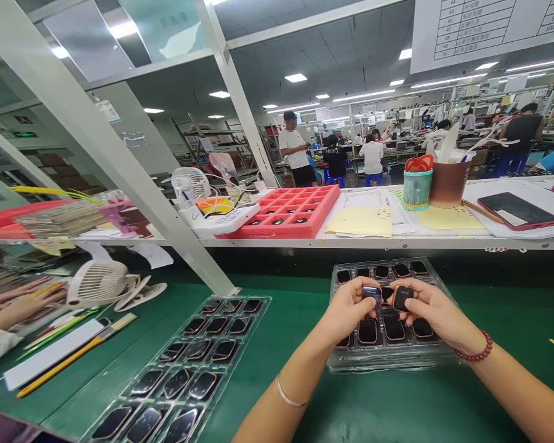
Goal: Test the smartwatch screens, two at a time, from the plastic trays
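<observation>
At seven o'clock, a clear plastic tray (240, 352) has its visible pockets filled; at four, the left hand (348, 311) pinches one glossy dark rounded-square watch body (372, 296), the right hand (434, 307) a second watch body (402, 298), both unplaced above partly hidden stacked clear trays (373, 361).

On the flat green tabletop (286, 320), a long clear plastic tray (249, 335) lies left of a stack of clear rectangular plastic trays (373, 363). Behind both, a red rectangular foam tray (277, 232) sits on a white metal shelf (443, 243).
</observation>
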Available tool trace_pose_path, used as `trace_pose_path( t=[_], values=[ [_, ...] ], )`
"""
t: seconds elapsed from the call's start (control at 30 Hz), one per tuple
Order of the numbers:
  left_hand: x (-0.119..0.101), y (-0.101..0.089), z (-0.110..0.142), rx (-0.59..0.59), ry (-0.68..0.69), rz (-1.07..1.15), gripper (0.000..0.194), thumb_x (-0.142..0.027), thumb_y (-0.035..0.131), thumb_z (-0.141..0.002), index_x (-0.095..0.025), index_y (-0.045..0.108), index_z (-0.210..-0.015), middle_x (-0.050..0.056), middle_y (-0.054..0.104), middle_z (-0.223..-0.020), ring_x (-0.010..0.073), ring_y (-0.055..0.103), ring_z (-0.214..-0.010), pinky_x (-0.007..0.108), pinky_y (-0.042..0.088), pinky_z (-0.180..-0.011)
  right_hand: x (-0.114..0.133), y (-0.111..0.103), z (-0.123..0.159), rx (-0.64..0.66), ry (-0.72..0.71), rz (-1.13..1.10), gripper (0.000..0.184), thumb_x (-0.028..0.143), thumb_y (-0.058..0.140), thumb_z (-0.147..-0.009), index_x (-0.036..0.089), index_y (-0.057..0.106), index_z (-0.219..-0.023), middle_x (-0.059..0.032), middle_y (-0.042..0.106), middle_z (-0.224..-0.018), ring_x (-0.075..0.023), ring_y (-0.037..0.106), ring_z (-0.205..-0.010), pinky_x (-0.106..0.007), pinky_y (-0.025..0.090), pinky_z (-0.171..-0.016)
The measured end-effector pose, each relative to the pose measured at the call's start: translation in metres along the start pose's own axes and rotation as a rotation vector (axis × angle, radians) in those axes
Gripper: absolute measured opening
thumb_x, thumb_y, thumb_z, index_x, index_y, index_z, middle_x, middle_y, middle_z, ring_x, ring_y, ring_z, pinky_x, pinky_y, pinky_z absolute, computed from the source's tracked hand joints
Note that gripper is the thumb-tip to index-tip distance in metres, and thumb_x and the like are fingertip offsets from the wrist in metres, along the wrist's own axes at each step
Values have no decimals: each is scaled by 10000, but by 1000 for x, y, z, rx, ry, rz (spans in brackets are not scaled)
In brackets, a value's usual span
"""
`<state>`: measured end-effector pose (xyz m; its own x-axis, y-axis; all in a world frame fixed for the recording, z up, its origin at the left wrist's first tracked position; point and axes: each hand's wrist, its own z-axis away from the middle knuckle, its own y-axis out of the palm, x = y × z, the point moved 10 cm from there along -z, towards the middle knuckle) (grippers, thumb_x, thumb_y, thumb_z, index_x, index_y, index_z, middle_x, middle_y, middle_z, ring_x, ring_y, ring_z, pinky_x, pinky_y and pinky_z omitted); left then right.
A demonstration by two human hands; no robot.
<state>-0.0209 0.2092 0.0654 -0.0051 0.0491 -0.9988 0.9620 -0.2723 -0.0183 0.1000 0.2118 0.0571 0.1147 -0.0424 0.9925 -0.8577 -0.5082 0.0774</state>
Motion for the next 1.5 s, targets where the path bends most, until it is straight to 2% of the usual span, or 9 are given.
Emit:
trace_pose_path(
  t=[0.2, 0.43, 0.6, 0.73, 0.93, 1.1, 1.27, 1.37, 1.5],
  values=[
    [2, -3, -3, -8, -12, -48, 301, -147, 545, -720, -146, 528, -1020, 36, 627, -826, 99, 573, -616, 234, 451, -595, -8, -5, -4, 31, 24, 44, 330, 301, 551, -844, 184, 515, -1151, -82, 643, -1012, -134, 612, -724, -270, 518, -613],
    [8, -92, -22, -276, 25, -377, 186, -222, 562, -709, -132, 583, -870, 11, 612, -696, 104, 539, -602, 206, 382, -551, 0, -124, -43, -387, -80, 684, 213, 272, 484, -820, 160, 607, -953, -104, 691, -985, -210, 639, -913, -308, 496, -758],
    [20, -104, -32, -315, 36, -667, 127, -203, 578, -662, -152, 643, -758, -11, 577, -610, 105, 486, -549, 224, 364, -549, -10, -152, -64, -421, -39, 877, 136, 206, 581, -698, 183, 687, -780, -71, 722, -819, -237, 653, -800, -307, 467, -739],
    [10, -77, -32, -289, 74, -665, 143, -217, 572, -687, -169, 644, -800, 10, 651, -750, 114, 546, -628, 222, 402, -596, -12, -143, -66, -401, -58, 956, 167, 235, 565, -725, 186, 692, -822, -62, 716, -801, -222, 644, -755, -297, 455, -697],
    [-3, 28, -59, -30, 209, -821, 200, -213, 519, -761, -199, 636, -923, 6, 675, -821, 124, 590, -712, 227, 442, -662, -5, -133, -53, -320, -78, 1020, 235, 305, 510, -792, 148, 653, -892, -65, 692, -781, -168, 613, -654, -258, 447, -591],
    [12, 69, -81, -42, 186, -1010, 156, -238, 526, -773, -181, 664, -817, 77, 642, -892, 234, 560, -937, 345, 459, -787, -9, -118, -30, -218, -95, 1151, 160, 289, 548, -749, 188, 668, -719, -28, 662, -717, -181, 581, -680, -301, 442, -671],
    [-1, 48, -55, -46, 271, -1103, 297, -244, 520, -790, -180, 605, -1067, 107, 522, -1191, 253, 470, -1102, 399, 406, -935, 0, -91, -10, -256, -167, 1236, 211, 240, 571, -747, 183, 677, -920, -88, 650, -967, -258, 534, -943, -407, 394, -860],
    [-14, 23, -19, 68, 345, -1156, 189, -205, 478, -817, -198, 634, -923, 77, 556, -1166, 230, 478, -1112, 389, 370, -976, 8, -36, -2, -129, -288, 1238, 170, 225, 538, -801, 195, 675, -896, -82, 642, -1010, -249, 513, -1010, -395, 389, -894],
    [-5, -24, 25, 92, 222, -1238, 106, -246, 538, -789, -204, 631, -820, 81, 553, -1207, 264, 437, -1191, 434, 332, -997, 3, 39, 0, 58, -360, 1194, 183, 246, 505, -853, 202, 682, -845, -88, 621, -1098, -258, 475, -1100, -416, 364, -945]
  ],
)
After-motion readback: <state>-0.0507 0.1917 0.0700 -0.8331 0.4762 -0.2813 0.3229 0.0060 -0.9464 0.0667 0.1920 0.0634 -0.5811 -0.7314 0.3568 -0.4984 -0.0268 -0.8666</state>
